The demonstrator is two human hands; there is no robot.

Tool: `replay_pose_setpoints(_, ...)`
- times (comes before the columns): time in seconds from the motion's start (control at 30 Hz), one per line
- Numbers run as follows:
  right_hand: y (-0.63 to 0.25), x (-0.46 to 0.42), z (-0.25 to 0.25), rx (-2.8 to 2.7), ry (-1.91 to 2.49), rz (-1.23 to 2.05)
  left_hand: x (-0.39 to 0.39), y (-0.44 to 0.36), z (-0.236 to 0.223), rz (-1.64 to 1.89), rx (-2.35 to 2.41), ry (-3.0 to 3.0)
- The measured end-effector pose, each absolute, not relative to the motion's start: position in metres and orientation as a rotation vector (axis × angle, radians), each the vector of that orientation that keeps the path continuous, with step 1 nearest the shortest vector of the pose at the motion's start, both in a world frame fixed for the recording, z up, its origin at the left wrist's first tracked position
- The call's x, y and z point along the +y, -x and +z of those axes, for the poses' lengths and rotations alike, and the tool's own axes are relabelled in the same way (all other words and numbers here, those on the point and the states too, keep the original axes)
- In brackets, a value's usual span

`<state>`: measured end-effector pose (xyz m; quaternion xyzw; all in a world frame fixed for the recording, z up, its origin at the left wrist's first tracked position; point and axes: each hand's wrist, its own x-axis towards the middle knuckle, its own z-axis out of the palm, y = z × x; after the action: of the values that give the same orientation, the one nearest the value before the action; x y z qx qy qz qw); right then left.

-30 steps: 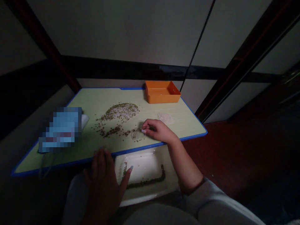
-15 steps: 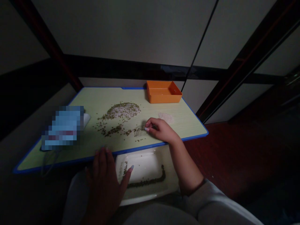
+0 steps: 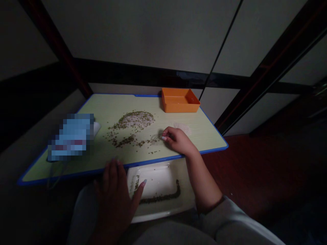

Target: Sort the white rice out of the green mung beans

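Note:
My right hand [image 3: 177,140] rests on a pale green board [image 3: 76,172] with a blue edge, its fingertips pinched together beside scattered green beans. Whether a grain lies between them is hidden. A faint clear curved shape [image 3: 155,139] lies just left of those fingertips. Farther left is a mound of green beans mixed with white rice [image 3: 133,119], and a small patch of white rice [image 3: 183,128] lies just beyond my hand. My left hand [image 3: 113,192] is open, its fingers over the board's near edge and its thumb above a white tray [image 3: 155,179] holding a curved line of green beans [image 3: 163,196].
An orange plastic tray [image 3: 180,102] stands at the board's far edge. A pixelated blue packet [image 3: 73,137] lies on the left of the board. Walls and dark frame bars are behind the board, and a dark red floor lies to the right.
My right hand has shifted slightly right along the board, fingertips still pinched. The whole view has drifted a little as my head moved. My left hand stays in place.

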<state>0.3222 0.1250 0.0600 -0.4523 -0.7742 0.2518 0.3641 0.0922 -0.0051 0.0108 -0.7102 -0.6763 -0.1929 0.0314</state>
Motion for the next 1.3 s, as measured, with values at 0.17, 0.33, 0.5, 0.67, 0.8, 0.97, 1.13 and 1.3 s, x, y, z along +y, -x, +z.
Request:
replay_pose_setpoints(0.17,-0.321,0.125,0.06,-1.976,1.197,0.632,-0.006,-0.092,0.011,-0.608,-2.08,2.182)
replay_pose_setpoints(0.33,-0.318,0.125,0.063,-1.992,1.19,0.621,-0.005,-0.092,0.01,-0.593,-2.095,2.185)
replay_pose_setpoints(0.5,-0.314,0.125,0.064,-2.022,1.19,0.573,-0.005,-0.093,0.012,-0.578,-2.114,2.188)
replay_pose_setpoints(0.67,-0.311,0.126,0.064,-2.053,1.118,0.557,-0.005,-0.094,0.015,-0.576,-2.12,2.197)
replay_pose_setpoints(0.8,-0.312,0.126,0.063,-2.047,1.09,0.589,-0.005,-0.094,0.015,-0.584,-2.117,2.192)
replay_pose_setpoints(0.97,-0.315,0.124,0.064,-2.017,1.003,0.683,-0.005,-0.095,0.016,-0.572,-2.117,2.191)
replay_pose_setpoints(1.13,-0.316,0.123,0.065,-2.01,0.99,0.714,-0.005,-0.095,0.016,-0.573,-2.129,2.199)
replay_pose_setpoints(1.3,-0.317,0.123,0.066,-1.991,1.016,0.739,-0.006,-0.095,0.016,-0.586,-2.124,2.197)
